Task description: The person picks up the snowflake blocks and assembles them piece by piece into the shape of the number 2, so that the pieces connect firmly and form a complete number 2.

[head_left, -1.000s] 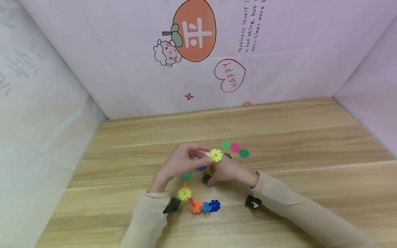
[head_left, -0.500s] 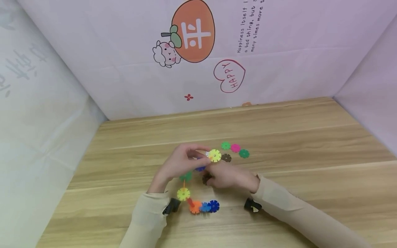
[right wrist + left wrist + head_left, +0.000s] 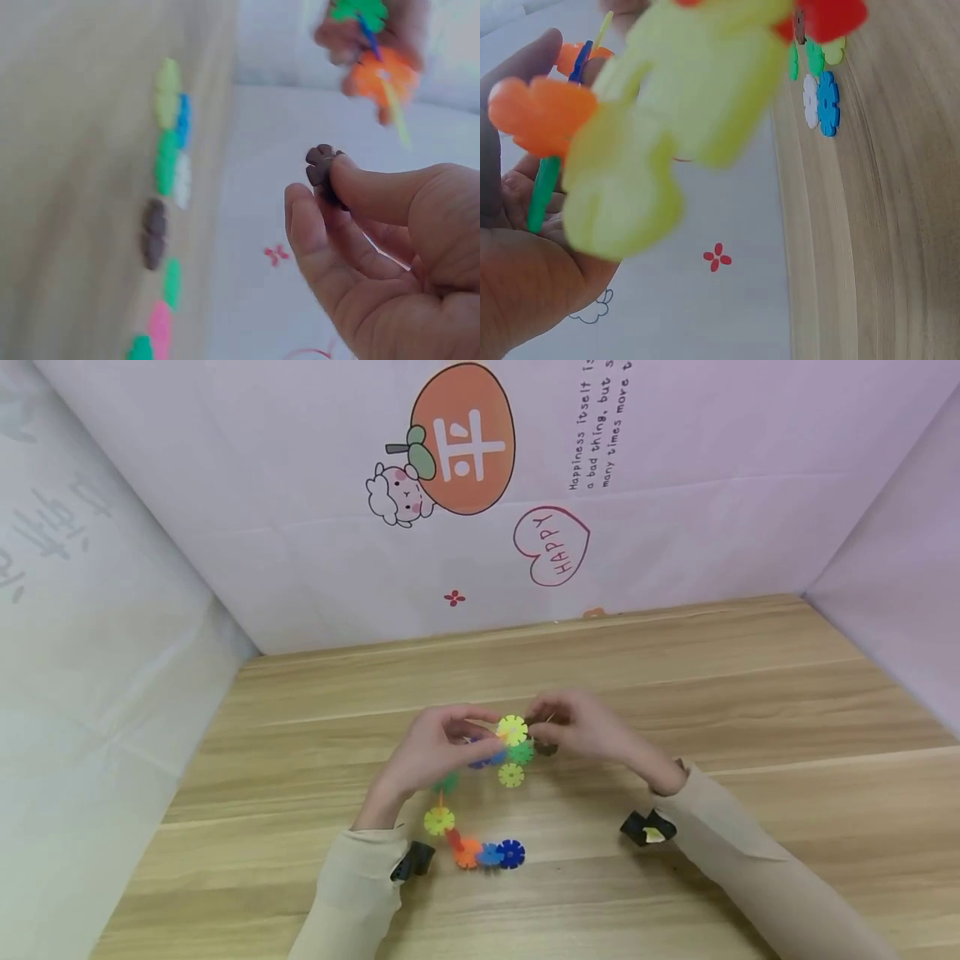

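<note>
My left hand [image 3: 435, 747] holds a linked chain of slotted flower-shaped plastic discs above the table. At its upper end a yellow disc [image 3: 513, 730] stands out beyond the fingertips. The rest of the chain bends down through a green disc, a lower yellow disc [image 3: 439, 821] and an orange disc [image 3: 468, 853] to a dark blue disc [image 3: 512, 854]. In the left wrist view, an orange disc [image 3: 544, 112] and a green disc [image 3: 546, 191] show by the palm. My right hand [image 3: 588, 727] pinches a brown disc [image 3: 320, 171] between thumb and fingers, close to the upper yellow disc.
Loose discs lie on the wooden table [image 3: 720, 693] beneath the hands: a light green one [image 3: 512, 776], a green one [image 3: 519, 752], and another brown one [image 3: 154, 234]. A pink disc [image 3: 160, 330] lies farther along. A printed white cloth [image 3: 315, 485] backs the table.
My right hand has picked the nearer brown disc off the table and moved up and right, next to the upper yellow disc. The left hand keeps its hold and barely moves.
</note>
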Available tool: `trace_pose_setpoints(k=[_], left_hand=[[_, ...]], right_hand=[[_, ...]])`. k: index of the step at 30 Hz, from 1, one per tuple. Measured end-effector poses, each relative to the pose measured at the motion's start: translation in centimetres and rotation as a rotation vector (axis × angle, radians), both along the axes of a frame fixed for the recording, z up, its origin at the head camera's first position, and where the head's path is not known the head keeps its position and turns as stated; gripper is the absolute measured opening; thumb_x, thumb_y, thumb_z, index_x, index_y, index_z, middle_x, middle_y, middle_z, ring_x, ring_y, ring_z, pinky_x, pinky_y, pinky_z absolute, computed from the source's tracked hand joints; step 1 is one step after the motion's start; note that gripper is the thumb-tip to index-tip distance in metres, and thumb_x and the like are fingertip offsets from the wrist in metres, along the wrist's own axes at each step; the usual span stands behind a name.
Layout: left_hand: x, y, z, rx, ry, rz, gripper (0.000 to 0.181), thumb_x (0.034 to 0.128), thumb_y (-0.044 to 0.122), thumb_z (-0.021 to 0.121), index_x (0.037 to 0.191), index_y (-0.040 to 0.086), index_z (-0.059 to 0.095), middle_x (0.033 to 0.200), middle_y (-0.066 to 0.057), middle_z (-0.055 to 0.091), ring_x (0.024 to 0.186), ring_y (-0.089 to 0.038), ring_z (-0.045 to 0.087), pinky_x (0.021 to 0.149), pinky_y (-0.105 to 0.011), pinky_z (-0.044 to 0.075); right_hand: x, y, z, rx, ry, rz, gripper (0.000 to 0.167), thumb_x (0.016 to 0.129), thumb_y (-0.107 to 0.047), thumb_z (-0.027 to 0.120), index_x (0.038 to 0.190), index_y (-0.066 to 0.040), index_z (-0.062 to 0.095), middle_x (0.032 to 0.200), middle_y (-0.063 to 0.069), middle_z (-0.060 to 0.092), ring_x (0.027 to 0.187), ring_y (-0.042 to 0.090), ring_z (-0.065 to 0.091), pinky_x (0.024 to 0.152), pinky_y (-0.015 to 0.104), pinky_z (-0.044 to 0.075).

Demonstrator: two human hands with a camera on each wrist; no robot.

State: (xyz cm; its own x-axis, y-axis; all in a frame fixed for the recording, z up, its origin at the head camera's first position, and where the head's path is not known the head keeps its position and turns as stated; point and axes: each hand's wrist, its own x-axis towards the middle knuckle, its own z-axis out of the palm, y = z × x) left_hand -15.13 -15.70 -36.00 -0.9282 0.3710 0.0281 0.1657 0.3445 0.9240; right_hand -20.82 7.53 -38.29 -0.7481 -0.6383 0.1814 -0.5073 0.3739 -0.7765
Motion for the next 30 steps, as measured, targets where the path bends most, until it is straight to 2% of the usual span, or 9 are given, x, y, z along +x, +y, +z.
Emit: trace_pose_setpoints(k=[3, 6, 11, 15, 22, 30], left_hand=[[-0.1, -0.1, -0.2, 0.007, 0.007, 0.012, 0.032, 0.0866, 0.020, 0.073, 0.116, 0.008, 0.067, 0.106, -0.007, 0.070, 0.094, -0.018, 0.067, 0.077, -0.033, 0.055], [-0.3, -0.2, -0.4, 0.002, 0.023, 0.013, 0.032, 0.0878, 0.021, 0.071, 0.116, 0.008, 0.068, 0.110, -0.008, 0.069, 0.095, -0.019, 0.067, 0.078, -0.034, 0.055], [-0.5, -0.3, -0.7, -0.007, 0.031, 0.013, 0.029, 0.0887, 0.021, 0.070, 0.115, 0.009, 0.068, 0.110, -0.006, 0.069, 0.095, -0.019, 0.067, 0.077, -0.033, 0.056], [-0.5, -0.2, -0.8, -0.012, 0.018, 0.005, 0.027, 0.0886, 0.020, 0.071, 0.113, 0.010, 0.069, 0.107, -0.004, 0.070, 0.094, -0.020, 0.068, 0.077, -0.033, 0.056], [-0.4, 0.0, -0.9, -0.015, 0.015, -0.017, 0.028, 0.0887, 0.019, 0.070, 0.114, 0.008, 0.068, 0.106, -0.006, 0.070, 0.093, -0.019, 0.068, 0.077, -0.033, 0.055], [-0.5, 0.1, -1.0, -0.011, -0.008, -0.035, 0.028, 0.0909, 0.019, 0.067, 0.116, 0.006, 0.068, 0.113, -0.008, 0.069, 0.098, -0.021, 0.068, 0.080, -0.032, 0.055]], right_hand=[[-0.2, 0.8, 0.9, -0.054, -0.042, -0.046, 0.010, 0.089, 0.001, 0.065, 0.098, 0.004, 0.067, 0.088, 0.012, 0.069, 0.076, 0.027, 0.067, 0.065, 0.032, 0.057], [-0.2, 1.2, 1.4, -0.072, -0.056, -0.057, 0.012, 0.089, 0.001, 0.065, 0.099, 0.004, 0.069, 0.090, 0.012, 0.070, 0.078, 0.030, 0.068, 0.068, 0.033, 0.058], [0.1, 1.1, 1.9, -0.050, -0.006, -0.021, 0.012, 0.088, 0.001, 0.066, 0.099, 0.002, 0.071, 0.093, 0.011, 0.071, 0.081, 0.021, 0.069, 0.070, 0.027, 0.057], [0.4, 0.9, 1.9, -0.044, 0.046, -0.006, 0.011, 0.087, 0.001, 0.067, 0.096, -0.002, 0.073, 0.092, 0.008, 0.072, 0.080, 0.014, 0.068, 0.069, 0.025, 0.056], [0.4, 0.6, 1.7, -0.056, 0.100, 0.025, 0.011, 0.085, 0.003, 0.069, 0.092, -0.003, 0.075, 0.090, 0.007, 0.073, 0.078, 0.012, 0.069, 0.068, 0.024, 0.056], [0.4, 0.6, 1.6, -0.118, 0.074, 0.017, 0.009, 0.082, 0.005, 0.071, 0.086, -0.003, 0.071, 0.085, 0.007, 0.071, 0.076, 0.015, 0.068, 0.068, 0.025, 0.057]])
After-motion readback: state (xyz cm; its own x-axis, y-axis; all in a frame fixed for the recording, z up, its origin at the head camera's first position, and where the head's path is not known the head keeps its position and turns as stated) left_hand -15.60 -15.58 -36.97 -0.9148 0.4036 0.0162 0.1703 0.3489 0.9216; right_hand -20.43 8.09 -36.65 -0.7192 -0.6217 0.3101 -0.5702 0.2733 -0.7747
